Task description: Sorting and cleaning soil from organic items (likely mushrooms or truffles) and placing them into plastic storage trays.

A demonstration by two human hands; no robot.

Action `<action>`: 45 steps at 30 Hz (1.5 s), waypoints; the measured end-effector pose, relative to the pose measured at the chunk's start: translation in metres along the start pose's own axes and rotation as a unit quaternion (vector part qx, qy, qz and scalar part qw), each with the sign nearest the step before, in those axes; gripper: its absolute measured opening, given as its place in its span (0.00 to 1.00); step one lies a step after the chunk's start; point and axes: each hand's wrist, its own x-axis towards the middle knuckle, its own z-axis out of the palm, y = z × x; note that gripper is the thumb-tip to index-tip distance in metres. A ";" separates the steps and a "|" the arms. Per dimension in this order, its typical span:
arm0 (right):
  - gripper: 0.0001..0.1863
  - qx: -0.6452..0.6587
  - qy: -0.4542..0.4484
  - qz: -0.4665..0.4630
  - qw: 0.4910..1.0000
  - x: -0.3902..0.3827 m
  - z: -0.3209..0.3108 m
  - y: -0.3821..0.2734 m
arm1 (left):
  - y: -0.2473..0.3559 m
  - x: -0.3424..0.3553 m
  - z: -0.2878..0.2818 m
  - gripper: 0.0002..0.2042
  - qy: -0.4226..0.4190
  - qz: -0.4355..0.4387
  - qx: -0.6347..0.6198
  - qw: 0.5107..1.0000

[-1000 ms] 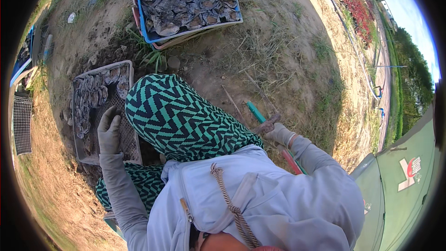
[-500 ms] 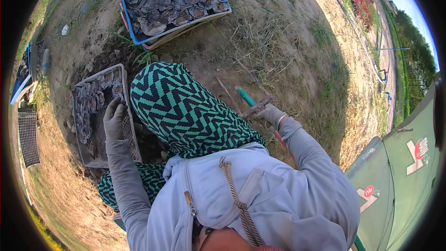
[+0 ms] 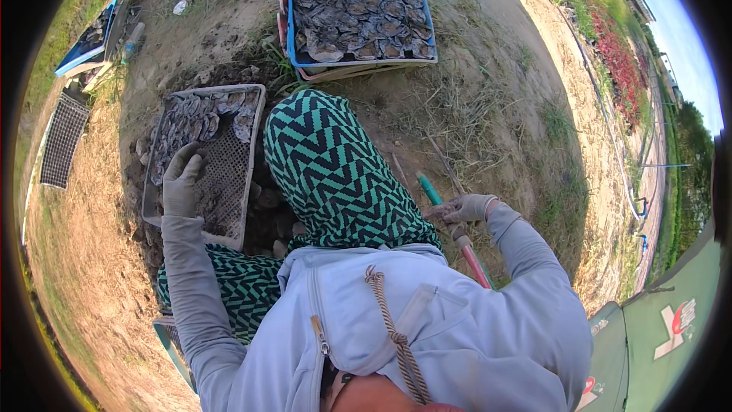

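My left hand (image 3: 181, 181), in a grey work glove, hovers over the near left part of a shallow mesh tray (image 3: 255, 130). Its fingers are bent and apart from the thumb, with nothing visible between them. Wrinkled, flat grey pieces resembling oyster shells (image 3: 191, 118) line the tray's far and left sides; its mesh floor shows elsewhere. My right hand (image 3: 468, 207), also gloved, reaches over a slim rod with a green end (image 3: 430, 189) and a pinkish-red end (image 3: 474, 259). Its dirt-browned fingers look stretched out; whether the fingertips touch the rod is unclear.
Beyond my patterned knee (image 3: 335, 160) stands a blue-rimmed crate (image 3: 433, 30) packed with similar grey pieces. Stones (image 3: 267, 198) lie between tray and leg. Dry grass and thin sticks (image 3: 446, 162) are at right, a green tent (image 3: 671, 336) at lower right, a dark grid tray (image 3: 65, 137) at far left.
The whole view has shifted, moving the crate and tray rightward in the picture. My right hand's fingers have loosened and spread over the rod. My left hand stays over the tray.
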 end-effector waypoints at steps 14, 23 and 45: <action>0.20 -0.226 0.256 -0.542 0.768 -0.013 -0.155 -0.486 | 0.035 -0.070 -0.099 0.15 0.178 0.069 -0.045 0.981; 0.15 -0.592 0.187 -0.407 0.670 0.185 -0.013 -0.608 | -0.014 -0.091 -0.163 0.19 0.208 -0.013 0.059 0.976; 0.09 0.119 -0.098 -0.305 0.940 0.241 0.031 -0.615 | 0.011 -0.105 -0.183 0.23 0.207 -0.014 0.333 0.920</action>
